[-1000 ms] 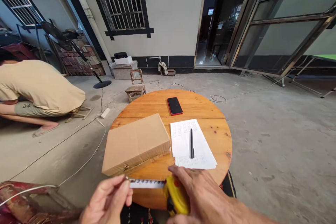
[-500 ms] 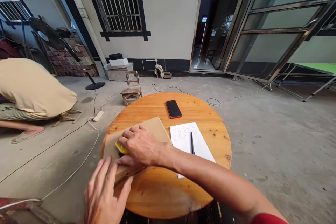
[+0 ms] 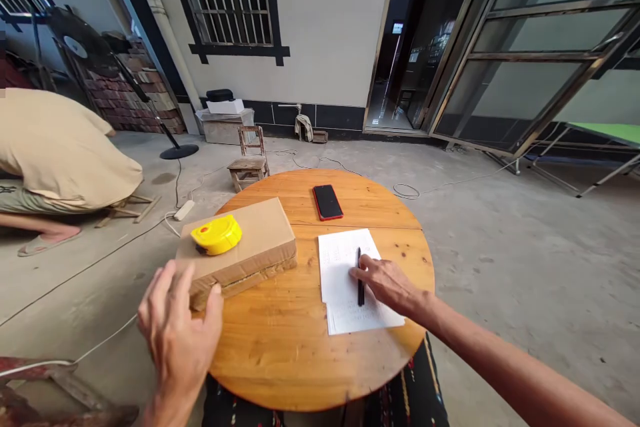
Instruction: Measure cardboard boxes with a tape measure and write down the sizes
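A yellow tape measure (image 3: 217, 235) lies on top of a flat cardboard box (image 3: 253, 243) on the left side of a round wooden table (image 3: 300, 340). My left hand (image 3: 175, 330) is open, its fingers spread against the box's near corner. My right hand (image 3: 387, 283) rests on a white sheet of paper (image 3: 340, 287), its fingertips touching a black pen (image 3: 359, 273) that lies on the sheet. A black phone in a red case (image 3: 327, 202) lies at the far side of the table.
Another person in a beige shirt (image 3: 60, 147) crouches on the concrete floor at the left. A small wooden stool (image 3: 249, 161), a standing fan (image 3: 80, 47) and white cables with a power strip (image 3: 183, 210) are beyond the table. An open doorway (image 3: 405, 53) is ahead.
My right hand has left the tape measure on the box and moved right onto the paper and pen. My left hand stays at the box's near corner. The box has shifted slightly.
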A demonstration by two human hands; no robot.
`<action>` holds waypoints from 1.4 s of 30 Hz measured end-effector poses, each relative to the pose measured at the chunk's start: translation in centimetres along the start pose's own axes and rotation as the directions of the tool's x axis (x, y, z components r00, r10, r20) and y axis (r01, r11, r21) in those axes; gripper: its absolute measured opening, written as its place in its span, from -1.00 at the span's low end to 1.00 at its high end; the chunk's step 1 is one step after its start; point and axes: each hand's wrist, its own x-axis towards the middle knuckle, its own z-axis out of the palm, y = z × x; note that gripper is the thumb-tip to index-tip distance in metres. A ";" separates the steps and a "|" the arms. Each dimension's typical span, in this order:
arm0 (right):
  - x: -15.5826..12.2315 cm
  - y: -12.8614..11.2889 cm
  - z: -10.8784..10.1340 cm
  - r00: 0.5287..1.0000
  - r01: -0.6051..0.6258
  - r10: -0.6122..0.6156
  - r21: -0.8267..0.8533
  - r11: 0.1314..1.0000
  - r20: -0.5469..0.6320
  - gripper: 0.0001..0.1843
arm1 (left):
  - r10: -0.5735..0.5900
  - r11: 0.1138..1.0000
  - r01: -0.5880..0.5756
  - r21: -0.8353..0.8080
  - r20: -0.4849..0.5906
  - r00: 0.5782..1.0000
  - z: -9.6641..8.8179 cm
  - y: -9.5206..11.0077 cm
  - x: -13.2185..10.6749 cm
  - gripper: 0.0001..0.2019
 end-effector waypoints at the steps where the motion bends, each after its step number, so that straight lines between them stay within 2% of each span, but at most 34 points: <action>1: -0.3 0.1 0.6 1.000 0.024 -0.024 -0.001 1.000 -0.002 -0.69 | 0.021 0.999 -0.021 -0.029 -0.030 0.999 -0.1 1.3 -0.5 -0.47; 3: -0.4 0.3 1.2 0.998 0.061 -0.061 0.008 0.998 -0.026 -0.72 | 0.117 0.986 -0.118 -0.118 -0.012 0.993 -0.1 4.1 -1.6 -0.54; 6: -0.8 1.3 0.5 0.994 0.065 -0.062 0.026 0.998 -0.091 -0.72 | 0.285 0.922 -0.239 -0.306 0.114 0.952 0.8 7.5 -2.5 -0.69; 8: -1.6 2.0 -0.7 0.974 -0.022 0.056 0.152 0.988 -0.221 -0.76 | 0.346 0.883 -0.250 -0.397 0.189 0.919 1.8 9.0 -2.7 -0.73; 9: -2.1 2.2 -1.5 0.941 -0.076 0.159 0.272 0.959 -0.299 -0.79 | 0.366 0.869 -0.243 -0.430 0.229 0.902 2.2 9.6 -2.7 -0.74; 11: -3.3 2.4 -3.1 0.842 -0.124 0.379 0.546 0.828 -0.383 -0.84 | 0.397 0.854 -0.214 -0.473 0.330 0.856 3.1 10.8 -2.6 -0.75; 12: -3.8 2.4 -3.7 0.807 -0.116 0.456 0.656 0.746 -0.376 -0.82 | 0.415 0.851 -0.201 -0.486 0.385 0.824 3.5 11.4 -2.6 -0.75; 13: -4.3 2.3 -4.3 0.793 -0.097 0.496 0.730 0.676 -0.354 -0.78 | 0.435 0.848 -0.196 -0.492 0.437 0.787 4.0 12.1 -2.7 -0.75; 15: -5.0 2.0 -4.7 0.789 -0.062 0.527 0.814 0.577 -0.314 -0.66 | 0.469 0.852 -0.209 -0.480 0.522 0.713 5.0 13.6 -3.0 -0.75; 16: -5.2 1.8 -4.6 0.788 -0.058 0.535 0.828 0.558 -0.305 -0.60 | 0.479 0.857 -0.226 -0.462 0.555 0.680 5.6 14.3 -3.1 -0.74; 18: -5.3 1.6 -4.0 0.782 -0.079 0.543 0.815 0.574 -0.307 -0.55 | 0.490 0.867 -0.275 -0.416 0.609 0.624 6.9 15.5 -3.4 -0.70; 21: -4.7 1.9 -2.6 0.795 -0.129 0.546 0.805 0.579 -0.266 -0.60 | 0.492 0.870 -0.347 -0.350 0.648 0.581 8.8 16.4 -3.7 -0.65; 24: -3.6 2.5 -1.3 0.828 -0.137 0.526 0.839 0.527 -0.196 -0.71 | 0.476 0.879 -0.343 -0.332 0.665 0.576 10.4 16.5 -3.8 -0.68; 26: -2.8 2.8 -0.8 0.850 -0.143 0.497 0.834 0.533 -0.172 -0.77 | 0.461 0.887 -0.308 -0.343 0.662 0.590 11.0 16.3 -3.9 -0.70; 30: -0.7 2.6 0.0 0.883 -0.154 0.448 0.811 0.564 -0.144 -0.77 | 0.434 0.900 -0.266 -0.346 0.647 0.627 11.4 16.1 -4.4 -0.67; 33: 0.9 2.4 0.8 0.906 -0.163 0.410 0.804 0.572 -0.108 -0.74 | 0.420 0.906 -0.246 -0.344 0.668 0.614 11.3 16.0 -4.4 -0.64; 36: 2.0 2.4 1.9 0.901 -0.158 0.414 0.790 0.592 -0.130 -0.78 | 0.420 0.906 -0.240 -0.349 0.672 0.610 11.2 16.0 -4.2 -0.64; 42: 3.0 2.4 3.7 0.878 -0.136 0.436 0.770 0.623 -0.198 -0.83 | 0.431 0.901 -0.269 -0.341 0.623 0.653 11.4 15.9 -4.4 -0.71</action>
